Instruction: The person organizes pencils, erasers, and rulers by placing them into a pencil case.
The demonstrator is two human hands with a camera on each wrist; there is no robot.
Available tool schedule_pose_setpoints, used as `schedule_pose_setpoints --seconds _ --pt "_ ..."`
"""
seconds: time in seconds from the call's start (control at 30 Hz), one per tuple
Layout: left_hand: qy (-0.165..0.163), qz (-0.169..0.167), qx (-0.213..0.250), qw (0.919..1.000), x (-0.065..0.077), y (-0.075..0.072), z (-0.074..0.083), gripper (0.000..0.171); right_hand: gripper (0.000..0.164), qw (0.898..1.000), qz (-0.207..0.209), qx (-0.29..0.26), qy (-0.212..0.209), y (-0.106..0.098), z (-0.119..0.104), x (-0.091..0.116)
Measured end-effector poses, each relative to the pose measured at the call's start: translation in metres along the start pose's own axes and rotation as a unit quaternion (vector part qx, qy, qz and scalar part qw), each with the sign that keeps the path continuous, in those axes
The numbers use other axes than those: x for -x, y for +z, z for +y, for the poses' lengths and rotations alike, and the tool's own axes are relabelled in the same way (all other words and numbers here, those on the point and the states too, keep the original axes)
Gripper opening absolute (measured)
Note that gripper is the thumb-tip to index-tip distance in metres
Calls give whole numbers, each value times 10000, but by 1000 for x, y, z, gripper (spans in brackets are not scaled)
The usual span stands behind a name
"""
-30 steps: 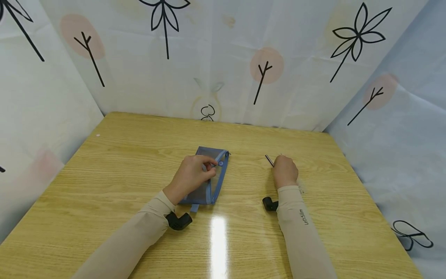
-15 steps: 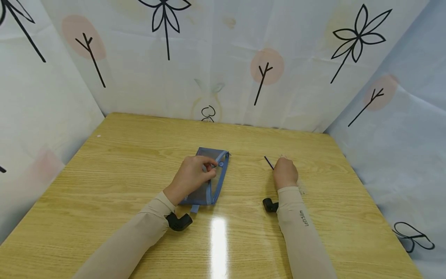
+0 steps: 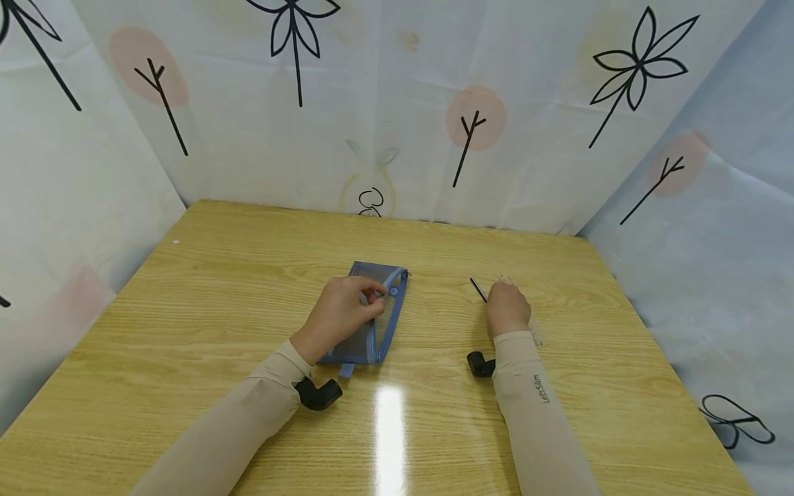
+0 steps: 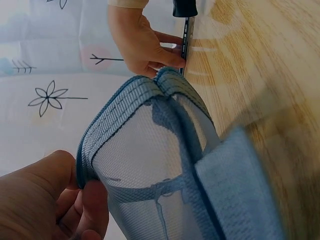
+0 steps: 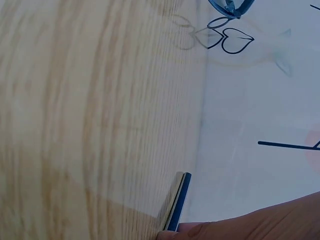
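Note:
A blue mesh zip pouch (image 3: pixel 353 351) lies near the middle of the table, its zipped mouth parted. My left hand (image 3: pixel 341 310) pinches the zip edge of the pouch between thumb and finger, clearest in the left wrist view. To the right, my right hand (image 3: pixel 509 308) grips a slim dark pencil (image 3: pixel 477 289) with pale print along it. One end of the pencil sticks out past the fingers toward the far left; the rest is hidden by the hand in the head view. Whether the pencil touches the table, I cannot tell.
Under and beside the right hand lies a clear, thin thing with faint marks (image 3: pixel 538 334), mostly covered. The wooden table (image 3: pixel 248 262) meets a printed cloth (image 3: pixel 384 124) at its back. A tiny pale scrap (image 3: pixel 175 242) sits at the far left.
My right hand has shifted very slightly nearer to me with the pencil, which has turned a little in the fingers' grip. The left hand and the pouch stay as they were.

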State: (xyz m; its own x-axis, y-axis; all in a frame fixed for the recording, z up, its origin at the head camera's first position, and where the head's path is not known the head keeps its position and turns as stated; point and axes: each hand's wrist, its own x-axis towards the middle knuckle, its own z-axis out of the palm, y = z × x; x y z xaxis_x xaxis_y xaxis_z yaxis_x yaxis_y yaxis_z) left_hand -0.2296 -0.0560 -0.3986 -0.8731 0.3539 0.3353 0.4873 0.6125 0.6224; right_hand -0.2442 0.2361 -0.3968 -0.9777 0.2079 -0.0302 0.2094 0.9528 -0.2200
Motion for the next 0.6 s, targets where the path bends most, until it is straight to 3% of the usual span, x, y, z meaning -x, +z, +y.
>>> schedule_pose_setpoints --seconds 0.6 --pt "71 66 -69 9999 0 0 0 17 20 9996 86 174 -213 3 0 -1"
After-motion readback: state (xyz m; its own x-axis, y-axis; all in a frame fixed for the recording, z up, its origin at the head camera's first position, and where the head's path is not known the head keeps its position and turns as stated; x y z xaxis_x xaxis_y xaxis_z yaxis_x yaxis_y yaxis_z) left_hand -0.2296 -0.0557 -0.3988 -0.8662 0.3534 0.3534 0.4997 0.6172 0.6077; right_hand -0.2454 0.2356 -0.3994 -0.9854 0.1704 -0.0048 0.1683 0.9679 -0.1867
